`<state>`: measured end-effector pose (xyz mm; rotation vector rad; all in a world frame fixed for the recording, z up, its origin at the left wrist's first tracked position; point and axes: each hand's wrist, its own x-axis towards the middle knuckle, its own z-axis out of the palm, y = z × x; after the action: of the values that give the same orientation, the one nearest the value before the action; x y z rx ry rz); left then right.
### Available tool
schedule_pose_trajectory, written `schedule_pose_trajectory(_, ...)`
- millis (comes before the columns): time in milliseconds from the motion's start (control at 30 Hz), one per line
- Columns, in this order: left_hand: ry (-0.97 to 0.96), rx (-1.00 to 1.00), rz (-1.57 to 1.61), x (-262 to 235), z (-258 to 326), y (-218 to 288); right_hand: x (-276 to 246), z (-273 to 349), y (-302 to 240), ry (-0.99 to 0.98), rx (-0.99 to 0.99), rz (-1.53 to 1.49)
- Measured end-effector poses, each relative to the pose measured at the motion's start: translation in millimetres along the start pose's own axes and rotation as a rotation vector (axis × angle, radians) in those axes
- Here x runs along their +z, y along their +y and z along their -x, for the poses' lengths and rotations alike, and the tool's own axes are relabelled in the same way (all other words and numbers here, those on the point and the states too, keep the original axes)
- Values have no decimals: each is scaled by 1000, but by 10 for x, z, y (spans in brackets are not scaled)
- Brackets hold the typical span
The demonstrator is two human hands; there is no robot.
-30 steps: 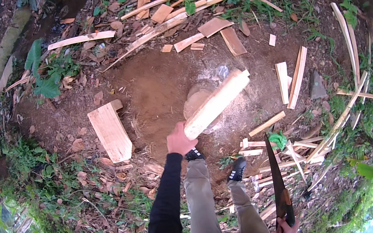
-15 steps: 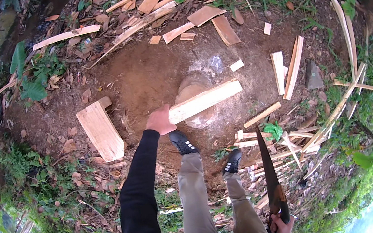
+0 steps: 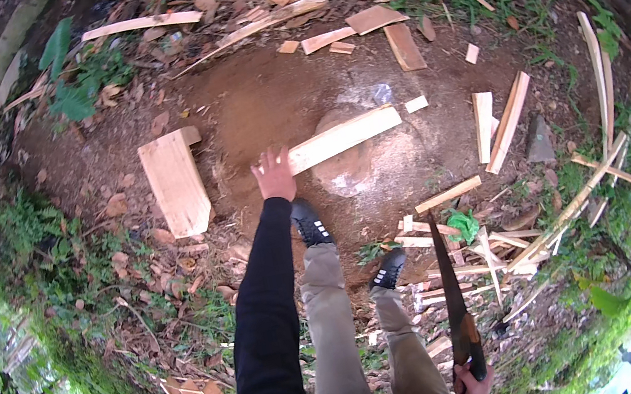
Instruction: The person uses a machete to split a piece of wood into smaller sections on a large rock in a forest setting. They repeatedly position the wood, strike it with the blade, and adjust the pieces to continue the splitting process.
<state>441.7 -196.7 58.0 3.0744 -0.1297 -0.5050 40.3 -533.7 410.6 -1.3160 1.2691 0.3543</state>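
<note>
A pale wooden board [image 3: 343, 140] lies across a low round stump [image 3: 341, 175] in the middle. At the board's left end is my left hand [image 3: 275, 175], its fingers stretched out and apart; it touches or nearly touches that end. Low on the right, my right hand [image 3: 475, 384] is closed round the handle of a handsaw [image 3: 452, 291]. The saw's dark blade points away from me, its tip near some loose wood strips. A small wood offcut [image 3: 416, 103] is beside the board's right end.
A wide board [image 3: 177, 186] lies on the soil at the left. Long strips [image 3: 315, 1] curve across the far side. More wood pieces [image 3: 507, 123] and a green plastic scrap [image 3: 463, 226] lie at the right. My shoes [image 3: 309, 223] stand near the stump.
My left hand has gone from gripping the board's end to spread fingers there. The whole view has shifted, with the far ground moving right and up. The saw stays in my right hand.
</note>
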Motion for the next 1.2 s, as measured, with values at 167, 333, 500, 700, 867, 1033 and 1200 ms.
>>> schedule_pose_trajectory(167,145,131,167,17,420,410,-266,-160,162,41,-76,17)
schedule_pose_trajectory(333,159,404,410,201,660,681,-258,-255,220,160,-77,57)
schedule_pose_trajectory(500,322,275,429,-96,176,862,119,-323,96,242,41,71)
schedule_pose_trajectory(700,133,345,242,-141,-359,923,602,-181,-114,206,116,-21)
schedule_pose_trajectory(867,108,436,196,-114,-427,907,938,3,-185,151,11,54)
schedule_pose_trajectory(1033,146,538,233,-125,-376,870,1006,27,-202,73,30,136)
schedule_pose_trajectory(1200,88,508,185,-106,-421,971,961,-81,-31,113,33,61)
